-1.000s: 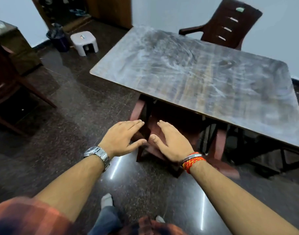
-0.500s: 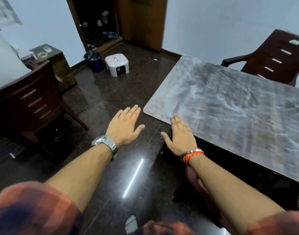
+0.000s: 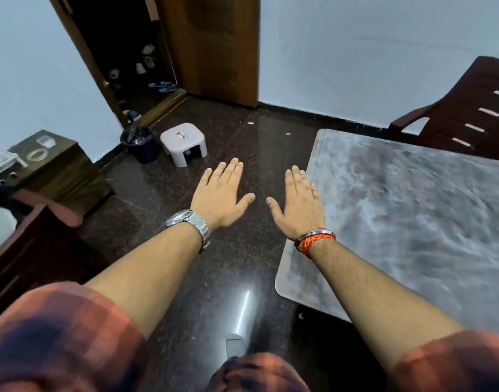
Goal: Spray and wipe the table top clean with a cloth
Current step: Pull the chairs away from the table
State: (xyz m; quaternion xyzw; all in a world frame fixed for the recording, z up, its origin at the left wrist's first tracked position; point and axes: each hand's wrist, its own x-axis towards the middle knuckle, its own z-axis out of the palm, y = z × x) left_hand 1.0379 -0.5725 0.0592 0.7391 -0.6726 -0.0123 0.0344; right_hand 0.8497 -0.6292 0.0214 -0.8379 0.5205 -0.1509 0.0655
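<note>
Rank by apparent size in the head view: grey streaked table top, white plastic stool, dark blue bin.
grey streaked table top
white plastic stool
dark blue bin, nearly the stool's size, so that last ranking is unsure

Just beyond the left hand (image 3: 218, 198) I see a small white stool (image 3: 183, 142) on the dark polished floor (image 3: 242, 131); a dark blue bin (image 3: 138, 142) with a liner stands just beside the stool, farther left; past both, a wooden door (image 3: 214, 46) stands open beside a dim doorway with blue sandals (image 3: 163, 86) inside; well left of that hand sits a low brown cabinet (image 3: 58, 168), and nearer me a dark chair (image 3: 30, 250); far right of the right hand (image 3: 297, 206), a slatted brown chair (image 3: 468, 108) stands before the pale wall (image 3: 355, 52).
</note>
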